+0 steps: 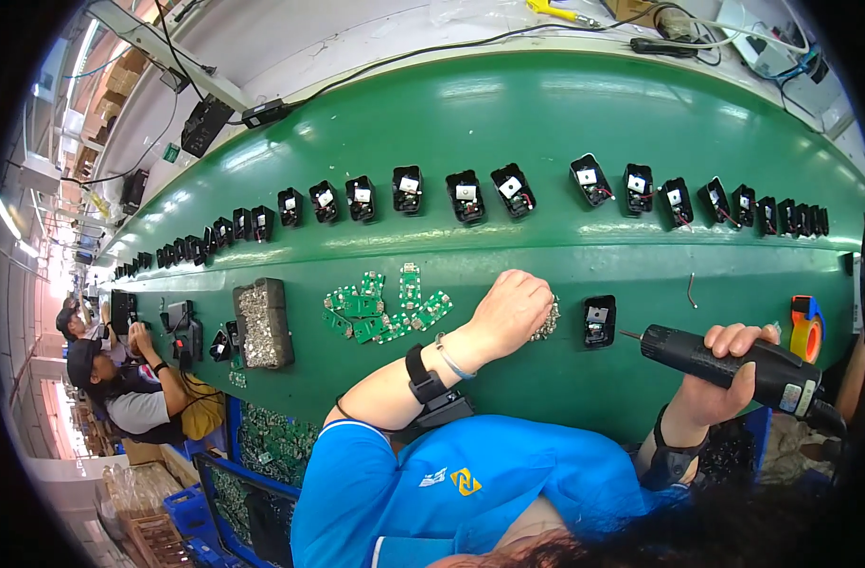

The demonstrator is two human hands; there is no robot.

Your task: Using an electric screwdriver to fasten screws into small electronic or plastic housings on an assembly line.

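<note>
My right hand (709, 398) is wrapped round a black electric screwdriver (679, 350), whose bit points left. Just left of the bit's tip, a small black open housing (599, 324) lies on the green work surface, touched by neither hand. My left hand (510, 310) reaches down at a little heap of small metal parts, likely screws (549, 324). Its fingers are bent together and their tips are mostly hidden behind the hand, so what they pinch does not show. To the left of that hand lies a loose pile of green circuit boards (366, 310).
A long curved row of black housings (466, 194) runs across the bench. Left stands a dark foam block (262, 327) with silvery parts. An orange tape dispenser (806, 327) and a short wire (692, 291) lie right. Another person (139, 388) works at far left.
</note>
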